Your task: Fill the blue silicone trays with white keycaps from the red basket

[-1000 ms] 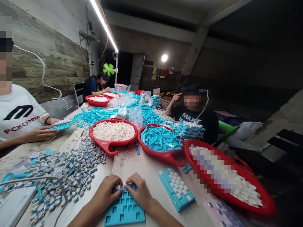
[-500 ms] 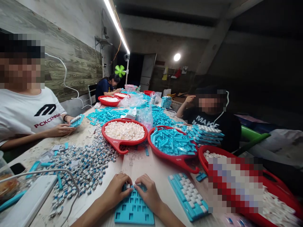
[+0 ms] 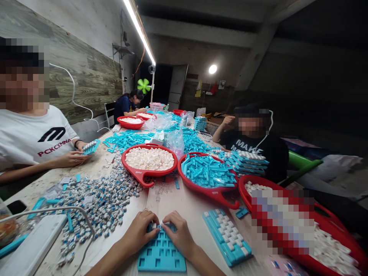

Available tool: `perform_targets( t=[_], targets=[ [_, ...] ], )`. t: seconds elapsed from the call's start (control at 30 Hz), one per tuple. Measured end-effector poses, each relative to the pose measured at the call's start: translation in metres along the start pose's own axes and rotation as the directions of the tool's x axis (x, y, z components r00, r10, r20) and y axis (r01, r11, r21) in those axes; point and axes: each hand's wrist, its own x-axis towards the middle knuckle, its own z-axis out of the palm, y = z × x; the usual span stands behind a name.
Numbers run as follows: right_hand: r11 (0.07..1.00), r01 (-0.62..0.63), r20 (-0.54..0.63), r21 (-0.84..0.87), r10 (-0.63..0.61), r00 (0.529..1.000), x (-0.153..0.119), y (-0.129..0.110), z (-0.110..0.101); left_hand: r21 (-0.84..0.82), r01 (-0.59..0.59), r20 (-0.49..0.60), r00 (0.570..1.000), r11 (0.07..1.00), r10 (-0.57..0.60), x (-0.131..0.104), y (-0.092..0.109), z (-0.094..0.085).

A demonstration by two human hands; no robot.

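Note:
A turquoise keyboard-shaped plastic panel with rows of square holes lies flat on the table in front of me. My left hand pinches a small white keycap at the panel's far edge. Close beside it, my right hand has thumb and forefinger drawn together over the same edge; whatever its fingertips hold is too small to make out. The hands partly cover the panel's far rows. To the right lies another turquoise panel filled with white keycaps.
Red basins hold white keycaps, turquoise strips and more white pieces. Small grey-and-blue parts are heaped at left, near a white bar and a cable. Stacked panels stand at right. Several co-workers sit around the table.
The whole view has shifted slightly, so things appear a little further left. Both hands stay at the panel's far edge, with barely any finger movement.

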Motion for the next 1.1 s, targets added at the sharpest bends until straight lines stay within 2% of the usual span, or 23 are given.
perform_targets(
  t=[0.3,0.63,0.77,0.97,1.1],
  targets=[
    [1.0,-0.026,0.013,-0.013,0.026,1.0,0.0002,-0.0006,-0.0003,-0.016,0.005,-0.007,1.0,1.0,-0.005,0.0002,0.0001,-0.0002],
    [1.0,0.011,-0.008,-0.021,-0.011,1.0,0.0003,-0.0003,0.0005,0.009,0.011,0.002,1.0,1.0,-0.011,0.0,0.0005,-0.0007],
    [0.998,0.062,-0.029,-0.01,-0.062,0.998,0.0004,-0.0021,0.0002,0.024,0.001,0.013,1.0,1.0,-0.002,-0.0005,0.0011,-0.0036],
    [0.987,0.161,-0.15,0.012,-0.158,0.976,0.0006,-0.0061,-0.003,0.016,-0.009,0.025,1.0,1.0,0.008,-0.0021,0.0008,-0.0072],
    [0.977,0.211,-0.123,0.014,-0.208,0.97,0.0002,-0.0074,-0.0005,0.02,-0.017,0.019,1.0,1.0,0.016,-0.0036,-0.0017,-0.0078]
  ],
)
